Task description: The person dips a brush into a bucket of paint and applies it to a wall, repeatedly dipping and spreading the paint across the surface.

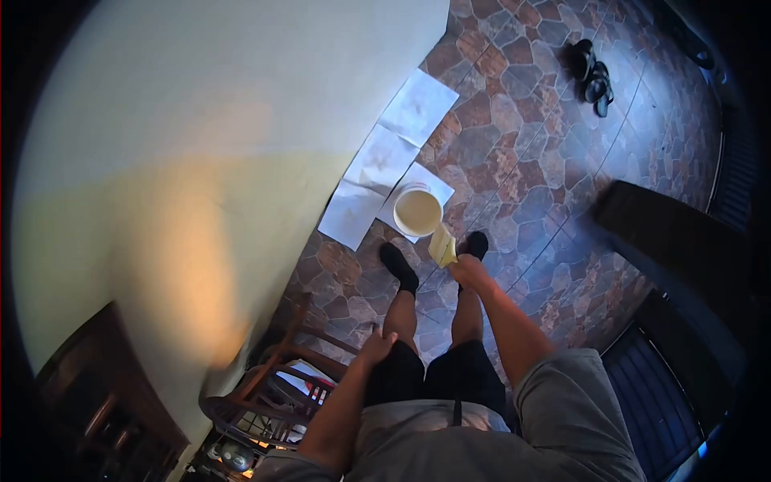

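Observation:
My right hand (472, 273) grips a wide paintbrush (442, 246) with pale yellow paint on it. The brush hangs just in front of my feet, close to the rim of a white bucket (418, 212) of cream-coloured paint. The bucket stands on one of several white paper sheets (381, 157) laid on the floor along the wall. Near my left thigh, my left hand (377, 347) is closed, its fingers curled; whatever it may hold is hidden.
To my left rises a wall (241, 104), white above and pale yellow lower down. A wooden chair (269, 373) and dark wooden furniture (112, 394) stand at lower left. Dark furniture (675, 249) is on the right. Black sandals (594, 79) lie on the stone-patterned floor (514, 104).

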`<action>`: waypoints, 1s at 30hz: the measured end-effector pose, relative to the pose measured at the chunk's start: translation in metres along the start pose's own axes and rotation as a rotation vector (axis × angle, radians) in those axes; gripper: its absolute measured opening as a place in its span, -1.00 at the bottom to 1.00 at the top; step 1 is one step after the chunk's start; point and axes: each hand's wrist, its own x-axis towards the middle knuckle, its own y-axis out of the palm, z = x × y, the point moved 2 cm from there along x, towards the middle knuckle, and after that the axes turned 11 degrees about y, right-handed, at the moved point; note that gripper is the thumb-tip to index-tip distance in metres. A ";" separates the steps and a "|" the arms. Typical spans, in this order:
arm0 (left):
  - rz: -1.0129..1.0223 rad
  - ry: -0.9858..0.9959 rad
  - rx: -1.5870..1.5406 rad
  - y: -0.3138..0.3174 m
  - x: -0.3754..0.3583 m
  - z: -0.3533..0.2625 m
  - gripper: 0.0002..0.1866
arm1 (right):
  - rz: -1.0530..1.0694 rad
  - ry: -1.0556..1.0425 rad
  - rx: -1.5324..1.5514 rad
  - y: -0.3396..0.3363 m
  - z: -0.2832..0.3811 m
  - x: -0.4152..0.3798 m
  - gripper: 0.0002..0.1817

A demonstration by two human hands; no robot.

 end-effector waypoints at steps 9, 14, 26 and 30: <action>-0.199 -0.156 0.407 0.044 -0.001 -0.060 -0.31 | -0.071 -0.106 -0.070 0.071 0.039 0.192 -0.54; -0.144 -0.239 0.376 0.038 0.012 -0.076 -0.36 | 0.045 -0.089 0.020 0.102 0.045 0.258 -0.58; -0.109 -0.246 0.333 0.031 0.027 -0.079 -0.37 | 0.088 0.129 0.501 0.129 0.048 0.286 -0.64; -0.119 -0.212 0.326 0.035 0.027 -0.074 -0.38 | 0.082 0.044 0.390 0.140 0.039 0.307 -0.66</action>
